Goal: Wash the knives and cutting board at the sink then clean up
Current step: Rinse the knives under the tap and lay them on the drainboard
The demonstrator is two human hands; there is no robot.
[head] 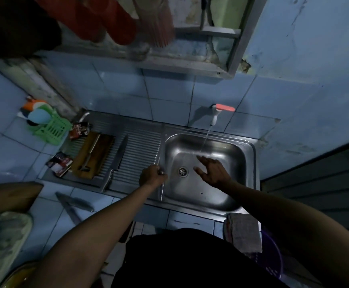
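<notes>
1. Two hands are over the sink (250, 161): the left hand (151, 175) is curled round something thin and shiny at the basin's 9 o'clock rim, probably a knife (162, 191), though it is too dim to be sure; the right hand (212, 170) is spread, fingers straight, holding nothing, just under the thin stream from the tap (216, 114) at 12 o'clock.
2. One large knife (117, 157) lies on the ribbed drainboard (142, 150) at 9 o'clock from the basin, blade toward the wall, steel handle toward the person.
3. Beside it, further toward 9 o'clock, the wooden cutting board (90, 155) lies flat with another knife (91, 150) on top.
4. Two more knives (73, 204) lie on the tiled counter at about 8 o'clock.
5. My judgement on handling: the knives are stiff, light and slick once wet, so each is best taken by the handle, edge turned away. The board looks rigid and heavier; grasp it by its long edges with both hands.
6. A folded cloth (244, 231) sits at the sink's 5 o'clock corner.
</notes>
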